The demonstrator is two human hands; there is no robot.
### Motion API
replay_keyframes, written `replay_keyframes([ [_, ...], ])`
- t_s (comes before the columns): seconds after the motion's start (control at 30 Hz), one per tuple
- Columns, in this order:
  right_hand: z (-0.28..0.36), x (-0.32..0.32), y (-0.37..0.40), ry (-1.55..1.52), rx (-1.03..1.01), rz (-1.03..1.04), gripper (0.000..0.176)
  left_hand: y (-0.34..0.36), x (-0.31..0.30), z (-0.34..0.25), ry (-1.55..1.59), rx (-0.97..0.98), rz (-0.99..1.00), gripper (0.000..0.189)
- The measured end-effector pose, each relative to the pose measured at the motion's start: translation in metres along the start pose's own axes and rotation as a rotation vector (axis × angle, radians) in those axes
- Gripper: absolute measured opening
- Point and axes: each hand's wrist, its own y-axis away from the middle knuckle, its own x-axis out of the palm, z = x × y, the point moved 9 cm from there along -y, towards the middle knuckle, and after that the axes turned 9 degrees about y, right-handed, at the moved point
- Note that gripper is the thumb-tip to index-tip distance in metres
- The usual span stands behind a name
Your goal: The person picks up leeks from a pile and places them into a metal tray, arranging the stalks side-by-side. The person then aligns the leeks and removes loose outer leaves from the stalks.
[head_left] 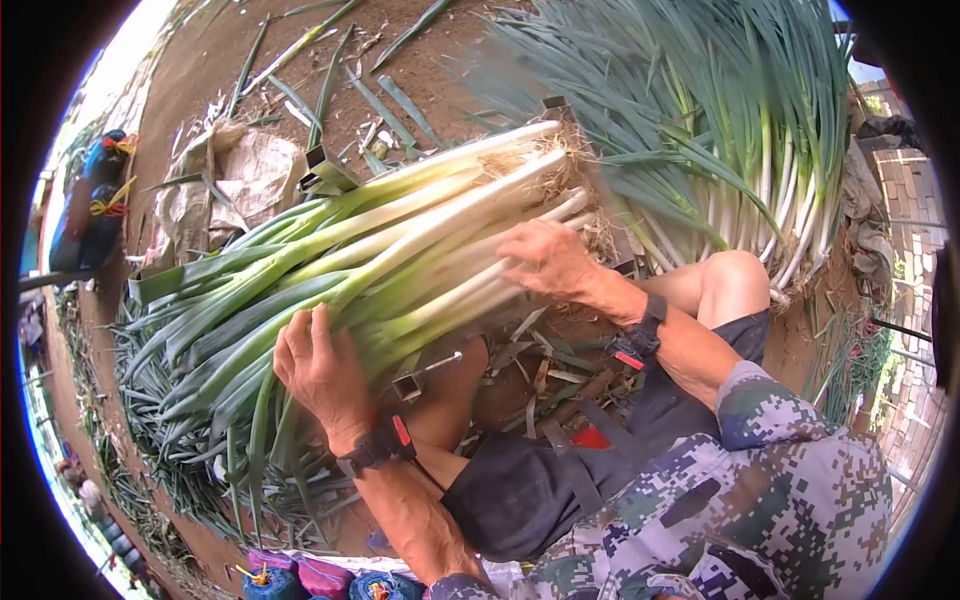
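Long leeks (400, 245) lie side by side in a low metal frame, white stalks and roots to the right, green leaves to the left. My right hand (560, 262) is closed around the white stalk of a leek near the root end, on the near side of the pile. My left hand (318, 370) is closed, fingers curled over the green part at the pile's near edge. The stalks between both hands are slightly blurred. Part of what my left hand grips is hidden behind its fingers.
A big heap of leeks (760, 150) lies at the upper right, roots toward me. A metal frame post (325, 172) rises at the far side. Cut leaves (400, 105) litter the soil. A crumpled sack (235, 180) lies upper left; bundled twine (385, 586) sits at the bottom.
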Motion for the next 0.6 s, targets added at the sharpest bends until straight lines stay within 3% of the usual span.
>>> replay_keyframes([
  [0.07,-0.001,-0.035,-0.025,-0.11,0.083,-0.166,0.036,-0.003,0.001,-0.001,-0.018,0.039,-0.01,0.052],
  [0.17,0.01,-0.047,-0.066,0.077,-0.031,-0.308,0.039,0.001,-0.002,0.004,0.03,-0.011,-0.055,0.05],
  [0.3,0.004,0.009,-0.067,0.113,-0.062,-0.148,0.037,-0.002,-0.005,0.004,-0.01,-0.045,-0.045,0.054],
  [0.47,0.038,-0.033,-0.049,0.025,-0.198,-0.119,0.03,-0.006,-0.016,-0.004,-0.059,-0.041,-0.081,0.066],
  [0.6,0.047,-0.043,-0.032,-0.083,-0.316,0.011,0.03,0.01,-0.021,-0.011,-0.068,0.001,0.057,0.052],
])
